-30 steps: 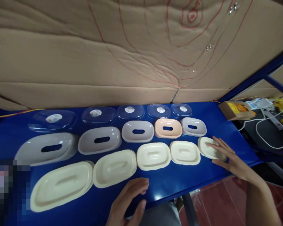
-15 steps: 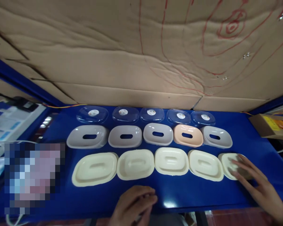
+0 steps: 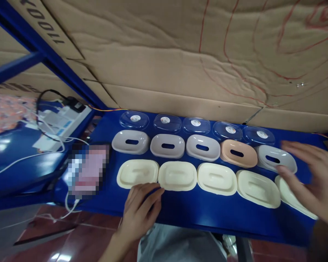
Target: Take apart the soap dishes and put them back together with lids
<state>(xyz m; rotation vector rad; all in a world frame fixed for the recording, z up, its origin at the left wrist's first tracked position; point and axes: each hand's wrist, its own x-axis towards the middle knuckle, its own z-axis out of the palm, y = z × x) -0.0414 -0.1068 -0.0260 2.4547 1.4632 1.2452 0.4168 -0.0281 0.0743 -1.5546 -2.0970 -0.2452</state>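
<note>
A row of cream oval plastic dishes (image 3: 177, 176), like soap dish bases, runs along the front of the blue table. My left hand (image 3: 143, 205) is at the table's front edge, just below the two leftmost cream dishes. Its fingers are curled in, and nothing shows in them. My right hand (image 3: 314, 178) is raised with thumb and fingers apart, over the rightmost cream dish (image 3: 292, 194), partly hiding it. Close to its fingertips sits the rightmost grey oval tray (image 3: 278, 158) with a slot. Left of that tray is a peach slotted tray (image 3: 239, 153).
Clear oval lids (image 3: 196, 125) with round stickers line the back, behind more grey slotted trays (image 3: 168, 145). A pixelated phone-like device (image 3: 89, 169) with a cable lies at left. Beyond it is a white power strip (image 3: 62, 127). A cardboard wall (image 3: 153, 72) stands behind.
The view has swung left. My right hand has lifted off the rightmost cream dish, fingers apart. My left hand now sits further left along the row, by the two leftmost cream dishes.
</note>
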